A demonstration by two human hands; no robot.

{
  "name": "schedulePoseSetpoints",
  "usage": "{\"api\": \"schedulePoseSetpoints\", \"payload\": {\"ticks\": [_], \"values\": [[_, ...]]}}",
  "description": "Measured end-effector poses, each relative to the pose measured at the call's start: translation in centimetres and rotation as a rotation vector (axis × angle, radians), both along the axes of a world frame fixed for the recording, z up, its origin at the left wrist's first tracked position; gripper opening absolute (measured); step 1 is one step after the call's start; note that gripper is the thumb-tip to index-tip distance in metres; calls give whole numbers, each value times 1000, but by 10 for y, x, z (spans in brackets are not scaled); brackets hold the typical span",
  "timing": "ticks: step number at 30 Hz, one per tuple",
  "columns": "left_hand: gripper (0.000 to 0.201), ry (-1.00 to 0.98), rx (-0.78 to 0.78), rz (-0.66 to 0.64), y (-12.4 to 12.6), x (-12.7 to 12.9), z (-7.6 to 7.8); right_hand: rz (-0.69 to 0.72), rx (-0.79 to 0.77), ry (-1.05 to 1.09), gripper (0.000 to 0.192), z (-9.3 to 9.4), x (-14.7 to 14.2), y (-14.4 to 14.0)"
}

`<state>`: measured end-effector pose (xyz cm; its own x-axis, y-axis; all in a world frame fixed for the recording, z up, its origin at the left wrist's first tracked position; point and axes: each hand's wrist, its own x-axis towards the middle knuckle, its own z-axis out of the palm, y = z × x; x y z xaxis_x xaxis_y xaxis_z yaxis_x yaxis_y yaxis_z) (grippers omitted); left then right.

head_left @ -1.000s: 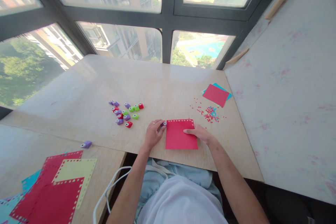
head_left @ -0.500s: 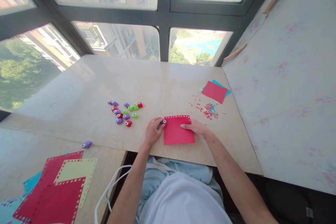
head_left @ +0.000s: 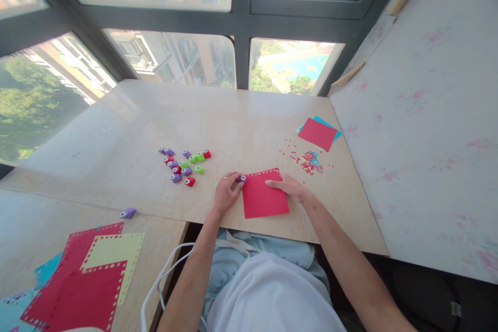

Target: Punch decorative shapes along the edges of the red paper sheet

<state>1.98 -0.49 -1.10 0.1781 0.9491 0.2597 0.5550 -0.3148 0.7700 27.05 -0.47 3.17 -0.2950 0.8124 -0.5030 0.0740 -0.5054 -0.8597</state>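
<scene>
Small purple punch (head_left: 241, 179) being pinched by left hand (head_left: 226, 193) fingers at far-left corner of red paper sheet (head_left: 265, 198), near table (head_left: 128, 140) edge. Sheet being pressed flat by right hand (head_left: 290, 187), fingers extended. Paper judged light, floppy, tear-prone along punched edge; best held flat near edge. Spare punches (head_left: 184, 166) lying left.

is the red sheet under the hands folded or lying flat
Flat: the red paper sheet lies spread on the table, all four edges visible, right hand pressing on it.

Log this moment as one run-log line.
left hand: grips purple punch at red sheet corner | right hand: presses sheet flat | spare punches: left on table
</scene>
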Motion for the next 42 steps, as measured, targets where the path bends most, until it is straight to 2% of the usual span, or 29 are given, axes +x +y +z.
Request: {"api": "schedulePoseSetpoints", "payload": {"ticks": [6,11,18,25,33,42], "values": [[23,-143,-17,91,-4,0,6,-195,92,-34,35,-13,-3,-2],[16,-189,3,222,-8,-1,11,-259,147,-89,34,-17,-7,-4],[17,-118,-14,201,-7,-2,8,-294,212,-146,37,-24,-11,-3],[18,-79,0,249,-1,0,3,-295,239,-195,39,-26,-10,-7],[17,-47,-18,340,7,2,4,-239,211,-197,37,-20,-8,-12],[18,-30,-31,359,9,3,4,-197,151,-167,40,-13,-5,-21]]}}
